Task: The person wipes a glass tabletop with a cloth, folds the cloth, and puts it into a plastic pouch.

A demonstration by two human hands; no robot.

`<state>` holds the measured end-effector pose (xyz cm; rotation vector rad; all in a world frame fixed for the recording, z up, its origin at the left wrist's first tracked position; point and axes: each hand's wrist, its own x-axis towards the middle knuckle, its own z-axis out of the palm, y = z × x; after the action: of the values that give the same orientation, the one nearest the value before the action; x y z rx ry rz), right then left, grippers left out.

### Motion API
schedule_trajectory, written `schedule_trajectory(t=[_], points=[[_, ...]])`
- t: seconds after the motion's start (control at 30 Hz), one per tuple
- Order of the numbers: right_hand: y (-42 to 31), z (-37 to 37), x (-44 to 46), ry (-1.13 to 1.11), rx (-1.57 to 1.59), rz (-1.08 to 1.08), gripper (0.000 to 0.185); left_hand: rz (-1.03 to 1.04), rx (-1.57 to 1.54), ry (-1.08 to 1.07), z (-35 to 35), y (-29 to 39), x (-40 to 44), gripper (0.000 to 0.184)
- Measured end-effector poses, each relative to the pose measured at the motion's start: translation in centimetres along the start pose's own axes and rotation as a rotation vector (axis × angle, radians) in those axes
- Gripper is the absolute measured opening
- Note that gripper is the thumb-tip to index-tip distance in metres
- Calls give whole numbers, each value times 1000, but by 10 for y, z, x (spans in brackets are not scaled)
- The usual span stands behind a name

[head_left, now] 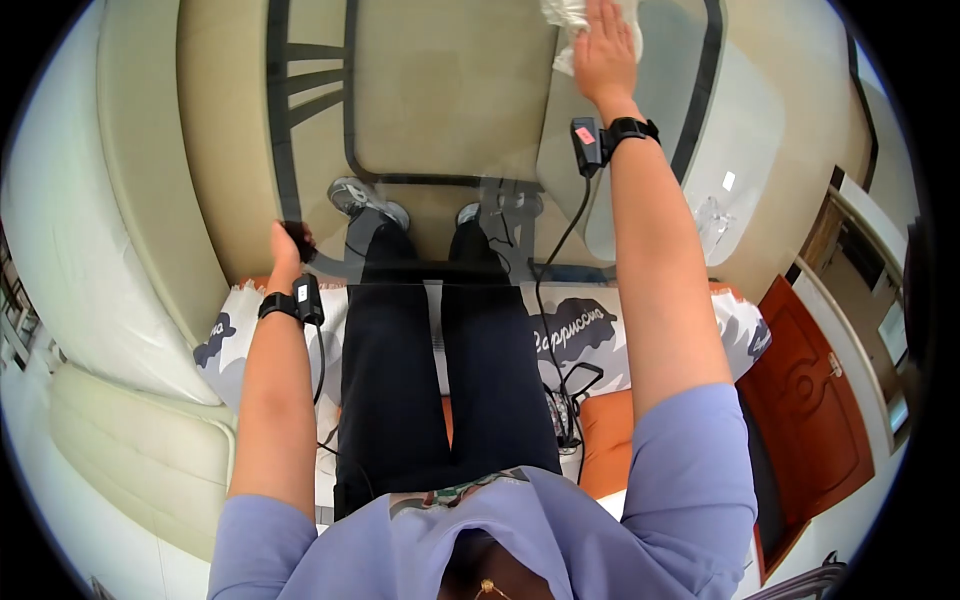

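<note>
My right hand (606, 55) reaches far forward over the glass tabletop (450, 90). Under its palm and extended fingers it holds a crumpled white cloth (566, 18) against the glass; the cloth bulges out on both sides. Nearer to me on the left, my left hand (287, 243) is closed around the dark edge of the table (290, 190) close to its corner. Part of its fingers is hidden by the hand itself. Each wrist wears a black strap with a small cabled box.
A clear glass object (712, 222) stands at the table's right. Beneath me is a seat with a patterned cover (590, 340) and an orange cushion (606, 440). Cables (545, 300) trail from the right wrist. A pale sofa (130, 450) lies left; a red-brown wooden door (810, 410) is right.
</note>
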<state>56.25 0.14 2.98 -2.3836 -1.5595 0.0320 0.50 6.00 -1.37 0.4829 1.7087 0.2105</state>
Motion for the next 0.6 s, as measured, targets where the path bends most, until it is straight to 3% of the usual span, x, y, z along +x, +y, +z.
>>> schedule_trajectory(t=[0.07, 0.23, 0.4, 0.47, 0.5, 0.57, 0.6], points=[[47, 1, -25, 106, -134, 59, 55, 25, 61, -22, -3, 1, 1, 60], [123, -32, -92, 102, -144, 256, 53, 82, 144, 108, -4, 4, 2, 58], [146, -49, -149, 208, 12, 439, 50, 140, 172, 150, -7, 2, 5, 61], [148, -51, -163, 249, 171, 656, 42, 122, 176, 141, -8, 2, 7, 61], [151, -51, -170, 251, 167, 656, 42, 117, 173, 138, -7, 4, 5, 62], [157, -50, -179, 373, 275, 1123, 33, 104, 168, 125, -5, 6, 4, 62], [159, -51, -180, 528, 379, 1257, 32, 87, 166, 119, -6, 6, 4, 62]])
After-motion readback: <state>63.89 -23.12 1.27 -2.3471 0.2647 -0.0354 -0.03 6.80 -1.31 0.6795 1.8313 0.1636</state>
